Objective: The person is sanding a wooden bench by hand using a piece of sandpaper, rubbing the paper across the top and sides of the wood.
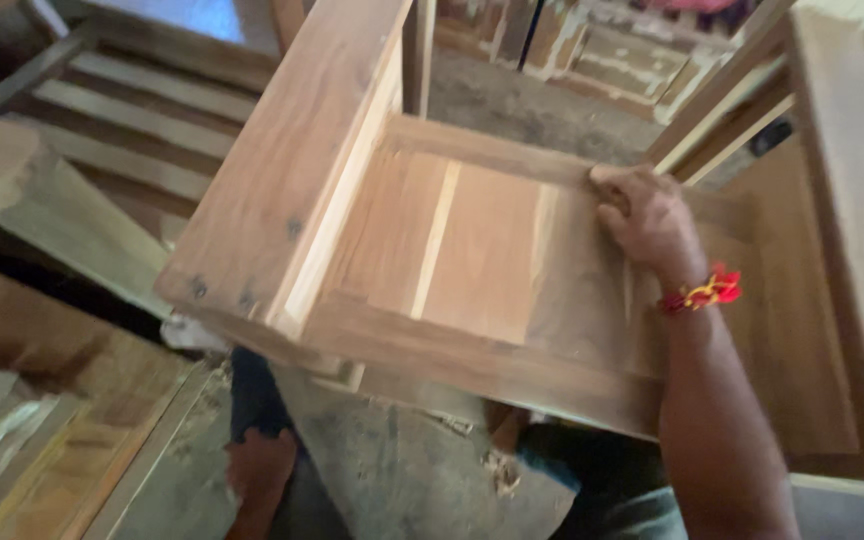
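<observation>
from the head camera i look down on a wooden chair [452, 260], bare and unfinished, seen from above and tilted across the middle of the picture. its flat seat is made of several boards of lighter and darker wood, and a broad armrest [282, 170] runs along the left side of it, with a second armrest [852, 220] at the right edge of the view.

my right hand [647, 220] lies on the seat near its far right corner, palm down, fingers curled loosely and pressed against the wood; it holds nothing, it just rests on the board. a red and yellow thread bracelet [704, 292] sits on the wrist, and the bare forearm runs down to the bottom of the picture.

my left hand i cannot find anywhere in this view.

below the chair's front edge i can see my knees in dark shorts over a dusty grey floor [402, 470]. at upper left stands a slatted wooden frame [142, 110], and more wooden furniture parts lie beyond the chair at the top.
</observation>
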